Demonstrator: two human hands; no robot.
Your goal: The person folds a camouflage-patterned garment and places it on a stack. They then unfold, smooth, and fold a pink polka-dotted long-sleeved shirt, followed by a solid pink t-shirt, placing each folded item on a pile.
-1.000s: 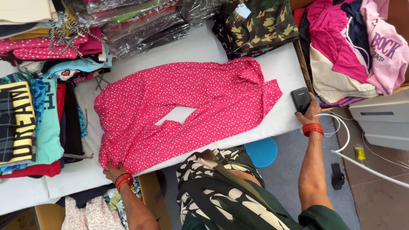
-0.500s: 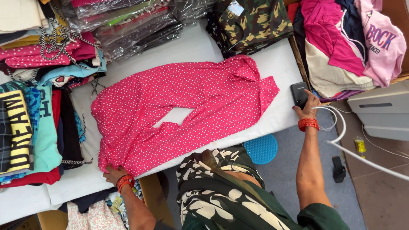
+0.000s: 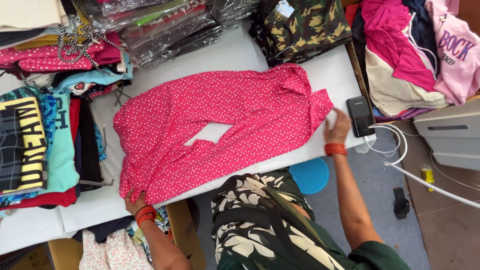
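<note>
Pink dotted trousers [image 3: 220, 130] lie flat across the middle of the white table [image 3: 235, 55], waist toward the right edge, leg ends toward the near left corner. 2 legs, a gap of bare table showing between them.

Your left hand [image 3: 134, 202] sits at the near edge on the leg hems, fingers curled down onto the cloth; whether they pinch it or only press, you cannot tell from this view. Your right hand [image 3: 338, 126] rests at the waist end near the right edge, fingers together and bent on the fabric, just beside a black phone [image 3: 360, 116] with a white cable [image 3: 395, 145].

Progress, as a judgement: the garment looks spread and mostly smoothed, both ends under your hands. No fold is made yet; legs are not laid one over the other, and some wrinkles remain at the waist.

Around it: stacked folded clothes [image 3: 35, 125] along the left edge, bagged garments [image 3: 165, 25] at the far edge, a camouflage piece [image 3: 305, 25] at the far right corner.
</note>
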